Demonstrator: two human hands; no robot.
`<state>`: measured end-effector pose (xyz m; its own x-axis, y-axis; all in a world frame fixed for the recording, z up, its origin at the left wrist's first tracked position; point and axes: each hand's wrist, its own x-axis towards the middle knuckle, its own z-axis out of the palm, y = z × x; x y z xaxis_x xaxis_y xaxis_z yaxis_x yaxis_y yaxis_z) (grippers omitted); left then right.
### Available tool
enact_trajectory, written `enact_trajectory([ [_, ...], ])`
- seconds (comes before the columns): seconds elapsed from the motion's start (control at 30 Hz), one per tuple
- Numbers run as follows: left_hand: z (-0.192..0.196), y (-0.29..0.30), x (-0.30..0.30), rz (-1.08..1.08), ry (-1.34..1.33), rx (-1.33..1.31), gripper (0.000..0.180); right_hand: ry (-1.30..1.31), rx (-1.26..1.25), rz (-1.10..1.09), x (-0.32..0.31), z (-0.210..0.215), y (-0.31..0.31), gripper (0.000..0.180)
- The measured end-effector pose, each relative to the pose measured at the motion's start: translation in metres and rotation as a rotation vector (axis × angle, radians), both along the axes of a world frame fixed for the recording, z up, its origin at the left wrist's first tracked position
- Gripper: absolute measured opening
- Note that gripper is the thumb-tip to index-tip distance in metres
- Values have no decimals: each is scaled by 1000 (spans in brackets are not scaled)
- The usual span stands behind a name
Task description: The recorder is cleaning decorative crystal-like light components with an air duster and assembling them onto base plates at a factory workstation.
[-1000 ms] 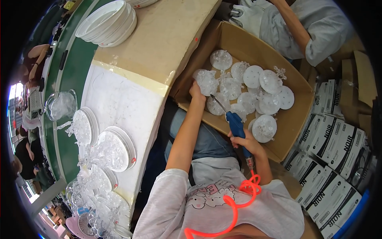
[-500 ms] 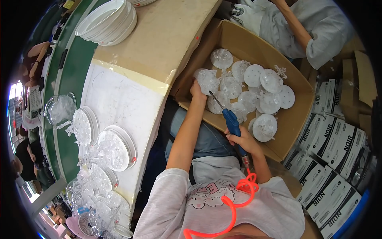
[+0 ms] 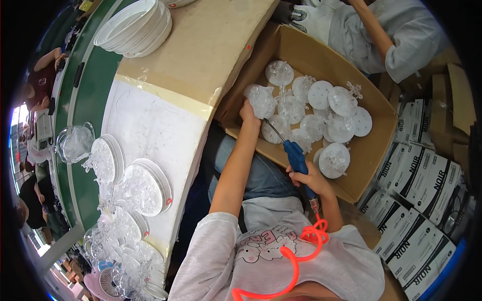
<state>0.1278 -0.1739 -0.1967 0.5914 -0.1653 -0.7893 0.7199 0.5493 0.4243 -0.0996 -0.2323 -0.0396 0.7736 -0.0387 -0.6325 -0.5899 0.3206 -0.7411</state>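
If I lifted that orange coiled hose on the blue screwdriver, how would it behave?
The orange coiled hose probably bends easily, since it curves loosely toward the picture's lower edge. It may spring back if stretched, as loops bunch near the blue screwdriver. It is likely light for its length, looking thin.

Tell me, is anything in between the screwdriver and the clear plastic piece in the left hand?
Nothing visible: the blue corded screwdriver in the right hand has its tip close to the clear plastic piece in the left hand.
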Motion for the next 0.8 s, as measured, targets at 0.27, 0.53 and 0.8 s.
enact_trajectory([
  [0.27,-19,5,3,37,1,-34,40,42,-127,153,4,7,2,19],
  [0.53,0,0,-1,5,-40,34,36,25,-112,-47,-6,-7,-1,16],
  [0.8,-21,1,0,10,-66,-64,35,-35,-153,16,5,-6,9,19],
])
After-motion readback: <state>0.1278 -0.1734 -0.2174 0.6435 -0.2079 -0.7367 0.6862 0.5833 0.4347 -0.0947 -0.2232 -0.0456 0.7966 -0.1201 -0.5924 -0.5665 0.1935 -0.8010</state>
